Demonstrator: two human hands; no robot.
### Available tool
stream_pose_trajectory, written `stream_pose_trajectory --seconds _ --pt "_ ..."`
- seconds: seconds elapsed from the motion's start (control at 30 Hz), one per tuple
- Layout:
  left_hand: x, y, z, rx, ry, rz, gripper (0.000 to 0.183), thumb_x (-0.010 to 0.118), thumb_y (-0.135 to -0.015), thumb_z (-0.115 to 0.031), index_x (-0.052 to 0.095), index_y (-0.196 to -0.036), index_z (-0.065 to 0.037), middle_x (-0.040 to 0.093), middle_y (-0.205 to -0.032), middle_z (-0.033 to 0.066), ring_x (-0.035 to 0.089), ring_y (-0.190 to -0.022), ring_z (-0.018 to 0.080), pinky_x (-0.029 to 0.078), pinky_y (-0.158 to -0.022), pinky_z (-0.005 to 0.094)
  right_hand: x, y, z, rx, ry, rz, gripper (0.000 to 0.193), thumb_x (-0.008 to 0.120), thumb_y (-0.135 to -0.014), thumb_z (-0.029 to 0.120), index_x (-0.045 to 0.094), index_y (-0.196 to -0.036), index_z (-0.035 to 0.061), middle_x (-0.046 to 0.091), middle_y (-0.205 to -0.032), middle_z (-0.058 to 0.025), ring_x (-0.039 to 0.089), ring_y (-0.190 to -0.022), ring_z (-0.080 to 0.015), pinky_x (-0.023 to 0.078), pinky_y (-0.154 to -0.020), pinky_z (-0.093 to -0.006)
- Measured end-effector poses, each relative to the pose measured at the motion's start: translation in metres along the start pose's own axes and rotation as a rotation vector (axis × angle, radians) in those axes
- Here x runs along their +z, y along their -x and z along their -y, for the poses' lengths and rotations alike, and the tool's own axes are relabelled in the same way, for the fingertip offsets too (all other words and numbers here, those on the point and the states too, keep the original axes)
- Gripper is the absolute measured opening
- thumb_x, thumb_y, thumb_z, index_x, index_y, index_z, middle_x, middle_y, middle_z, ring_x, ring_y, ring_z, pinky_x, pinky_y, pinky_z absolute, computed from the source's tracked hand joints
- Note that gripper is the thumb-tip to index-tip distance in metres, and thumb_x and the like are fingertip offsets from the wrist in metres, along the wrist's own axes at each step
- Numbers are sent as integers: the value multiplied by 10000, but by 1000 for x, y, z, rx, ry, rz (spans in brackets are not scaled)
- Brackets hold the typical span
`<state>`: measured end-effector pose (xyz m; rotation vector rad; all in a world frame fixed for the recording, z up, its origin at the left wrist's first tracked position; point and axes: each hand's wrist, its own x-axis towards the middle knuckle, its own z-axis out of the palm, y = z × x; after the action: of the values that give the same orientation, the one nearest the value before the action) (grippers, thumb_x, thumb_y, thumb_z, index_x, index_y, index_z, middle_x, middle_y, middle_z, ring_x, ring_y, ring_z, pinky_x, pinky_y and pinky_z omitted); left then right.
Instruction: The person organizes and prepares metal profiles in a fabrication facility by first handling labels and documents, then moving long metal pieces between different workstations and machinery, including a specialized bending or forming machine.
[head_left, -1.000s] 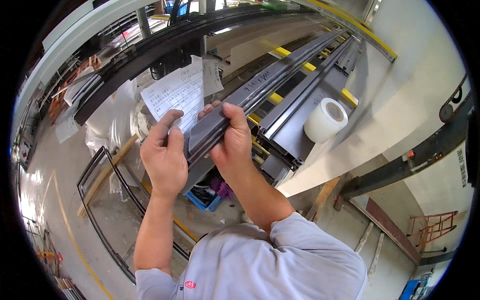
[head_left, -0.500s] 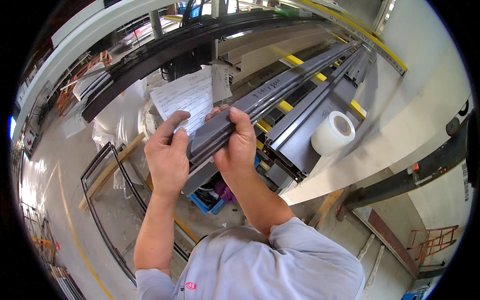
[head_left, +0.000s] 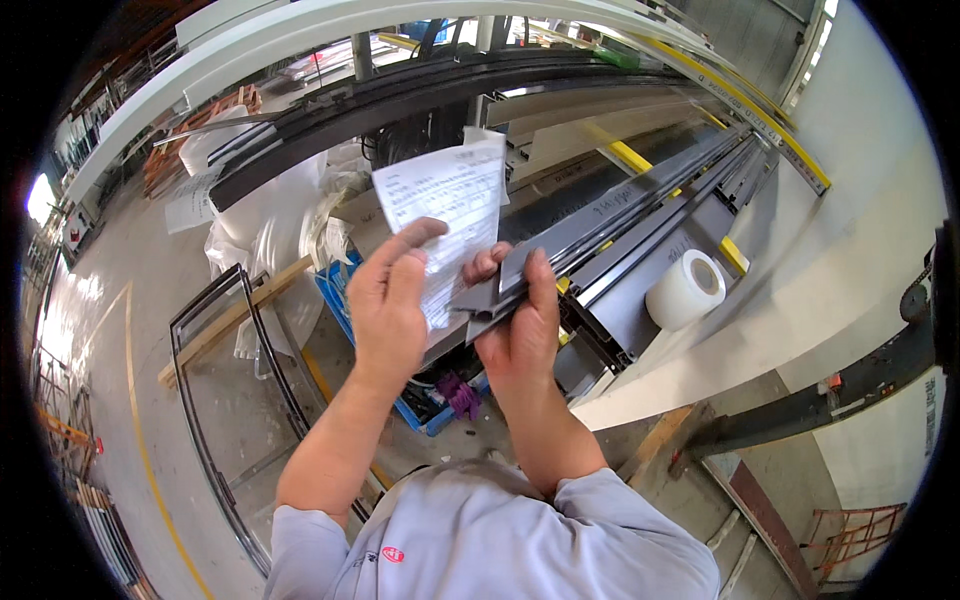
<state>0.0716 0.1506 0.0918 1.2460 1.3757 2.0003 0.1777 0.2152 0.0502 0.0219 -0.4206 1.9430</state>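
Note:
A long dark grey metal profile [head_left: 610,225] runs from my hands up to the right, over the workbench. My right hand [head_left: 520,325] grips its near end, thumb on top. My left hand [head_left: 388,300] is raised beside that end, thumb and forefinger pinching a white printed paper sheet [head_left: 448,205] that stands up in front of the profile. The lower part of the sheet is hidden behind my left hand.
More grey profiles [head_left: 690,215] lie on the white bench [head_left: 800,300] with yellow spacers. A roll of white tape [head_left: 687,288] stands on the bench. A blue crate [head_left: 420,400] sits below my hands. Black frames [head_left: 215,330] lie on the floor at left.
The paper sheet has come up from the pile behind into my left hand. My left hand has left the profile end, which only my right hand now holds.

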Motion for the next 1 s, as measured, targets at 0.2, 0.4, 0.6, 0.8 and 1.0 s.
stream_pose_trajectory --seconds 0.2,0.4,0.6,0.8,1.0 --pt "-44 -7 2 -92 179 -63 263 499 -896 -32 670 -1061 80 666 -933 72 587 -857 114 469 -782 251 -28 -3 -14 -235 118 172 517 630 -965 318 419 -1352 49 573 -1200 -95 540 -1128 -227 439 -1012 -391" --pt "-111 9 -4 -118 258 -129 268 517 -837 35 684 -1043 77 685 -943 90 625 -843 133 492 -760 269 -96 22 -59 -200 555 1 701 602 -916 543 413 -1430 104 500 -1356 -46 431 -1289 -214 330 -1056 -384" --pt "-227 50 13 102 -352 89 187 600 -631 133 729 -710 22 672 -733 112 656 -782 209 511 -776 309 -104 29 -75 141 375 117 650 713 -877 194 400 -1435 77 520 -1363 -141 462 -1295 -243 347 -1097 -405" --pt "-268 73 -6 383 -142 17 138 635 -639 144 708 -705 48 705 -825 134 678 -858 286 520 -878 419 -80 42 -54 155 361 568 495 571 -944 422 670 -1055 -50 618 -1180 -258 603 -1029 -370 450 -954 -457" --pt "-290 92 8 287 -110 -157 187 613 -652 177 711 -730 37 718 -855 123 677 -836 232 527 -793 346 -26 40 -69 40 903 484 489 653 -907 262 546 -1274 -44 661 -1156 -159 645 -998 -244 510 -873 -373"
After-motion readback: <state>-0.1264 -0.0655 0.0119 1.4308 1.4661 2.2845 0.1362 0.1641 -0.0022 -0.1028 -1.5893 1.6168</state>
